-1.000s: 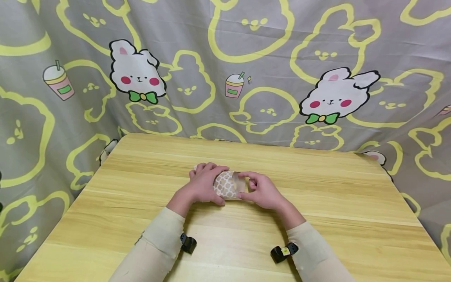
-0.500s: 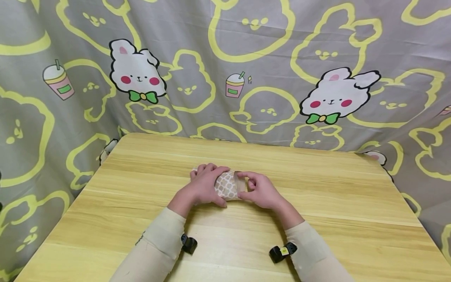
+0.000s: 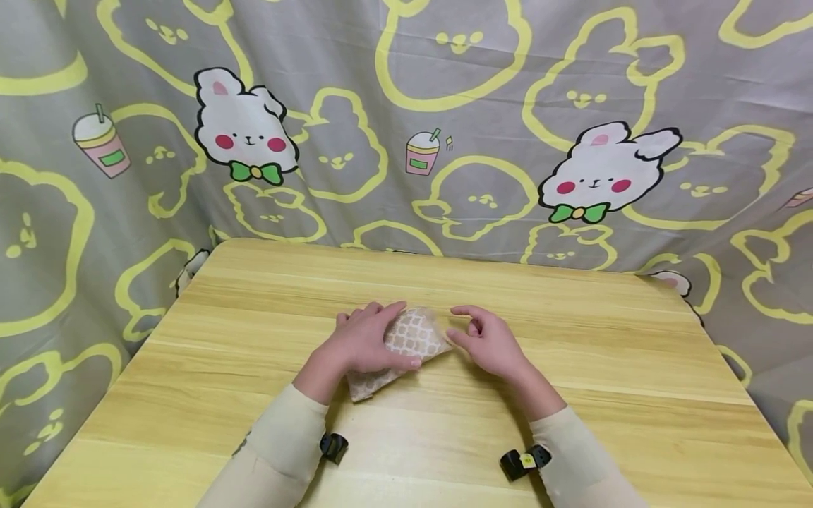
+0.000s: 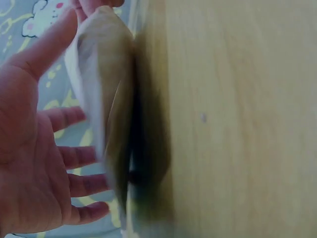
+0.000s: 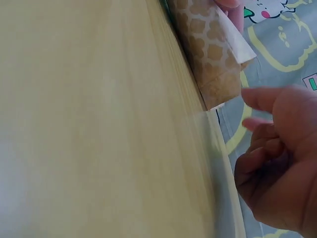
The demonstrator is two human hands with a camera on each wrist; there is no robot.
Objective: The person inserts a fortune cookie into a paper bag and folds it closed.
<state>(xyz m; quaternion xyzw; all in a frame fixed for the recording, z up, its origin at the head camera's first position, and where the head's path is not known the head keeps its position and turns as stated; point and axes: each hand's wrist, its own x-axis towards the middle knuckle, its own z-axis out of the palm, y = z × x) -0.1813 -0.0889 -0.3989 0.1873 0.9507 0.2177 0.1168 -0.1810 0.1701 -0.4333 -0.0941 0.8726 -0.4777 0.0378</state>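
A small brown paper bag with a white lattice pattern lies slanted on the table. My left hand is over its left part, covering some of it. In the left wrist view, that hand's fingers are spread and fairly straight beside the blurred bag. My right hand is at the bag's right corner, thumb and index finger extended and apart, other fingers curled. In the right wrist view, the thumb tip is close to the folded end of the bag; I cannot tell whether it touches. Nothing is pinched between those fingers.
The wood-grain table spreads around both hands. Behind it hangs a grey curtain with yellow outlines and cartoon rabbits. A small black camera sits at the left wrist and another at the right wrist.
The bag has turned from lying crosswise to a slant, its lower left corner now nearer me. My right thumb and index finger have come off its right end, and that hand has shifted right.
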